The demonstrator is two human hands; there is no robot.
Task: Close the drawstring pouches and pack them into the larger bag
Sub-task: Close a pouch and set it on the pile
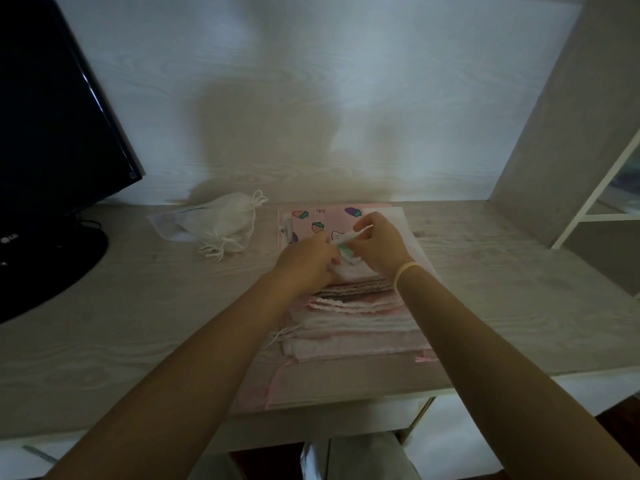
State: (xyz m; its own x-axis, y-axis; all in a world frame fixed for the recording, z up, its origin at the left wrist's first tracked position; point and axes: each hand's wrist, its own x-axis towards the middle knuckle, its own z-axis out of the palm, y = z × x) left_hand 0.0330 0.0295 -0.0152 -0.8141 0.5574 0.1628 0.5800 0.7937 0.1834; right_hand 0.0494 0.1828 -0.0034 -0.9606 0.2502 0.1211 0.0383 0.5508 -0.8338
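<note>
Both our hands meet over the middle of the desk (pixel 138 323), right on top of the pouch stack (pixel 353 317). Our left hand (pixel 304 261) comes in from the left with curled fingers (pixel 330 261) pressed down where the small pouch (pixel 346 249) meets the stack; we can't tell exactly what they have hold of, cloth or cord. Our right hand (pixel 377 240), wristband (pixel 407 271) showing, pinches the pouch's upper edge between thumb and fingertips. The pouch is pale with a green patch and sits between the two hands, touching both, so neither hand is nearer.

Its mouth seems to run left to right, from one hand toward the other, and that axis matters most here. If a cord is in each hand, we judge the closing pull goes outward along that line, hands drawing apart. The cord itself is too small to make out.

Under the hands lies a printed pink bag (pixel 311 220), flat, with fruit pictures, its far end poking out beyond our fingers. That looks like the larger bag, though we can't be sure. Off to the left, well apart, a white pouch (pixel 228 226) sits with its cords already cinched. A dark monitor (pixel 52 133) stands at the far left.

The stack stretches back toward us, its pouches flat and not yet packed.
</note>
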